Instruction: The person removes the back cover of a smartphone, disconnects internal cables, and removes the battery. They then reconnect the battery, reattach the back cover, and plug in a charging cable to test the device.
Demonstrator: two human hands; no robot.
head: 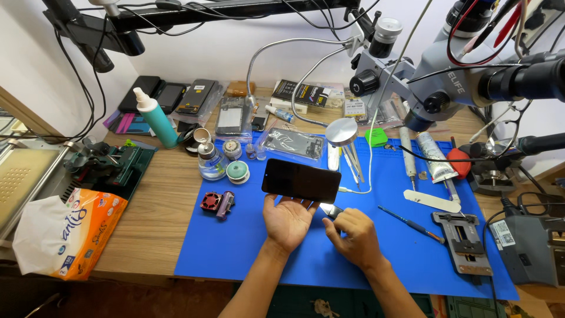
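Dark phone screen mid-frame, propped on left hand. Orange-and-white tissue pack lower left. Black-and-yellow packet upper centre. Clear sleeve above the screen. White label far right.

Two bare forearms, left hand and right hand ungloved, sleeveless, ringless.
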